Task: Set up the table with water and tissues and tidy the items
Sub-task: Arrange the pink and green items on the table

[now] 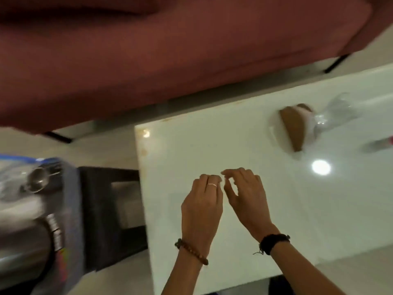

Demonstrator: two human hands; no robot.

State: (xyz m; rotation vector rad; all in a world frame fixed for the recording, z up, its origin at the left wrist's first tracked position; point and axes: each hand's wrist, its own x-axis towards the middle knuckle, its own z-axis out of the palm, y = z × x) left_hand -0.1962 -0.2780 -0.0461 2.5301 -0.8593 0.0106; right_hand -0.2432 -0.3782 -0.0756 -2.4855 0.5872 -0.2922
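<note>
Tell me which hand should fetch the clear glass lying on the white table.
Right, probably. The glass lies at the table's far right, on the same side as the right hand. The left hand sits beside it, further from the glass, and would have to cross over. Neither hand appears to hold anything.

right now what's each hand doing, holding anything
Left hand: fingers loosely curled over the white table, nothing visible in it.
Right hand: fingers relaxed and slightly bent, holding nothing.
</note>
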